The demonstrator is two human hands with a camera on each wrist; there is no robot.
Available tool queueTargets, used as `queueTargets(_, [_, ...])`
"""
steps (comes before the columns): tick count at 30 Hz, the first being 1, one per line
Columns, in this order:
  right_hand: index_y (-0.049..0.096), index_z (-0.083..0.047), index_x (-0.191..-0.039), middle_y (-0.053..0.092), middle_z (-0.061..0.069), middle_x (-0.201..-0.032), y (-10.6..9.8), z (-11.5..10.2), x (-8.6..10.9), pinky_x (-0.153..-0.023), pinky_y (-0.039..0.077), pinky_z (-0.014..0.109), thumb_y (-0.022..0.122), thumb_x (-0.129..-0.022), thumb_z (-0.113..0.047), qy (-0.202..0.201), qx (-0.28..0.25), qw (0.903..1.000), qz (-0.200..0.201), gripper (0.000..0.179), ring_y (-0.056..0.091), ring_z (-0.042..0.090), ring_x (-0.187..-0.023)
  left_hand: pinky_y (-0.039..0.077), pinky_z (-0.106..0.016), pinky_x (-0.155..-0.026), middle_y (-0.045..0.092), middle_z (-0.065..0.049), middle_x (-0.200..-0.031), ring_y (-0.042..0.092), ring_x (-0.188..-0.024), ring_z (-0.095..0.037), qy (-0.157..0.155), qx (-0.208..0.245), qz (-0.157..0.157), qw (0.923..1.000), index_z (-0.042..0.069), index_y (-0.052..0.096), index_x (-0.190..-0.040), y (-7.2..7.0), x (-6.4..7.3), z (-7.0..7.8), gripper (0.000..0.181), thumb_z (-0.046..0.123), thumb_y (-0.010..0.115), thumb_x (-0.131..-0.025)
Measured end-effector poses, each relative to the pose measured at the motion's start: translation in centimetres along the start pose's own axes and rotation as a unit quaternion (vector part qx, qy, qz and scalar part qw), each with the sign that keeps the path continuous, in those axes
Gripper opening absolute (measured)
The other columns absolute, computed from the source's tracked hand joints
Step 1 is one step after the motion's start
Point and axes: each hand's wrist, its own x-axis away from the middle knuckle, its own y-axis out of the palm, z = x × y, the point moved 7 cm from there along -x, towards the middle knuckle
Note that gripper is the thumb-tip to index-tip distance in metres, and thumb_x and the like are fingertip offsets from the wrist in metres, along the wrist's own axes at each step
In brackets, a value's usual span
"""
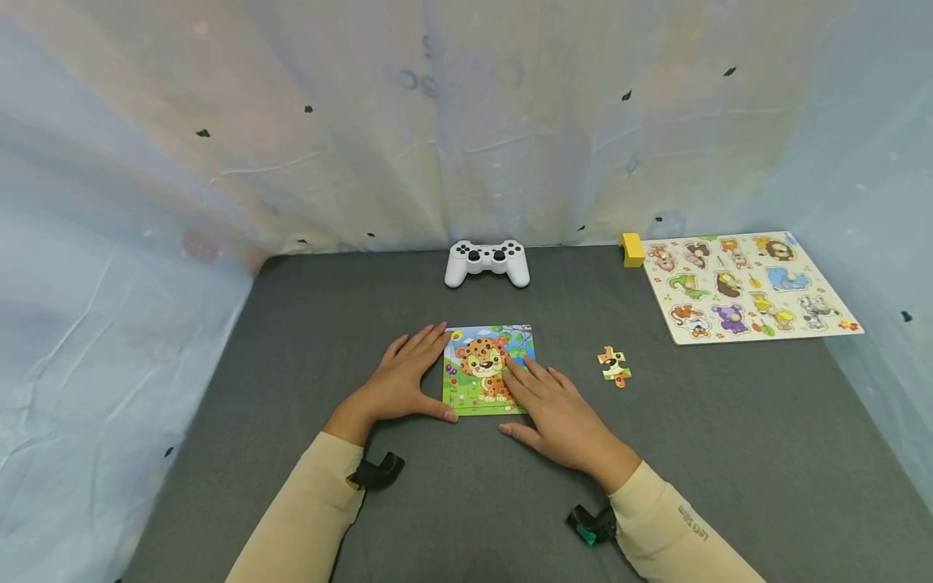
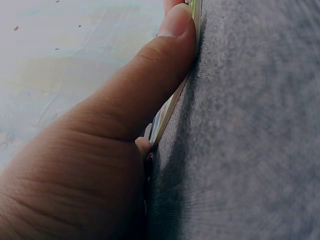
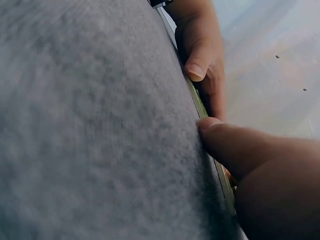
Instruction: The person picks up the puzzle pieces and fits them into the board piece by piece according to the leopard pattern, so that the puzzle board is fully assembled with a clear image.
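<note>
A small square jigsaw puzzle (image 1: 474, 397) with a cartoon leopard on it lies flat on the dark grey table. My left hand (image 1: 403, 379) is spread along its left side, straight fingers at the upper left corner and thumb at the lower left. In the left wrist view, the thumb (image 2: 165, 55) rests right at the puzzle's thin edge. My right hand (image 1: 560, 417) lies with extended fingers over the puzzle's right side, covering part of the picture. Its thumb (image 3: 225, 140) reaches the near edge in the right wrist view.
Loose jigsaw pieces (image 1: 615, 367) lie right of the right hand. A white game controller (image 1: 487, 263) sits at the back edge. At the back right are a yellow block (image 1: 632, 250) and a large animal puzzle board (image 1: 751, 287). Pale curtains (image 1: 466, 121) surround the table.
</note>
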Motion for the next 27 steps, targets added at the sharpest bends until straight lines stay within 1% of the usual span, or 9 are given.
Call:
queueTargets(5, [0.047, -0.008, -0.167, 0.027, 0.013, -0.177, 0.0, -0.1, 0.2, -0.124, 0.027, 0.063, 0.070, -0.106, -0.053, 0.001, -0.016, 0.9998, 0.009, 0.079, 0.022, 0.037, -0.162, 0.000, -0.056, -0.129, 0.006, 0.002, -0.182, 0.001, -0.166, -0.019, 0.002, -0.001, -0.001, 1.0000, 0.016, 0.016, -0.177, 0.0, 0.1, 0.0, 0.142, 0.079, 0.088, -0.072])
queueTargets(8, [0.051, -0.005, -0.164, 0.027, 0.013, -0.177, -0.2, -0.3, 0.5, -0.123, 0.030, 0.061, 0.071, -0.106, -0.052, -0.002, -0.021, 0.9996, 0.016, 0.077, 0.023, 0.036, -0.162, 0.000, -0.056, -0.129, 0.006, 0.002, -0.182, 0.001, -0.166, -0.019, 0.004, -0.001, -0.003, 1.0000, 0.016, 0.016, -0.177, 0.0, 0.1, 0.1, 0.143, 0.080, 0.088, -0.072])
queueTargets(12, [0.054, -0.002, -0.161, 0.029, 0.013, -0.176, -0.2, -0.7, 1.1, -0.123, 0.032, 0.060, 0.070, -0.106, -0.053, -0.006, -0.015, 0.9998, 0.014, 0.076, 0.023, 0.035, -0.163, 0.000, -0.057, -0.129, 0.007, 0.001, -0.182, 0.002, -0.166, -0.021, 0.008, 0.005, 0.002, 1.0000, 0.015, 0.016, -0.177, -0.1, 0.1, 0.1, 0.143, 0.080, 0.088, -0.072])
queueTargets(17, [0.053, -0.003, -0.161, 0.030, 0.013, -0.176, -0.3, -0.9, 1.4, -0.124, 0.031, 0.059, 0.069, -0.106, -0.054, -0.005, -0.010, 0.9999, 0.012, 0.077, 0.023, 0.035, -0.162, 0.000, -0.058, -0.128, 0.009, -0.001, -0.182, 0.005, -0.166, -0.023, 0.010, 0.006, 0.010, 0.9999, 0.014, 0.018, -0.177, 0.0, -0.1, -0.1, 0.143, 0.081, 0.088, -0.071])
queueTargets(23, [0.053, -0.003, -0.161, 0.034, 0.014, -0.174, -0.2, -0.9, 1.4, -0.124, 0.031, 0.059, 0.072, -0.105, -0.052, -0.005, -0.011, 0.9999, 0.010, 0.077, 0.025, 0.037, -0.161, 0.001, -0.057, -0.129, 0.008, 0.001, -0.182, 0.004, -0.166, -0.022, 0.005, 0.001, 0.004, 1.0000, 0.015, 0.018, -0.177, 0.1, -0.1, -0.1, 0.143, 0.081, 0.088, -0.071])
queueTargets(27, [0.054, -0.003, -0.161, 0.036, 0.014, -0.173, -0.1, -0.9, 1.4, -0.123, 0.032, 0.059, 0.072, -0.105, -0.051, -0.005, -0.017, 0.9997, 0.016, 0.076, 0.027, 0.038, -0.161, 0.001, -0.056, -0.129, 0.007, 0.003, -0.182, 0.004, -0.166, -0.021, 0.003, 0.003, 0.003, 1.0000, 0.016, 0.018, -0.177, 0.0, 0.0, -0.1, 0.143, 0.081, 0.088, -0.071])
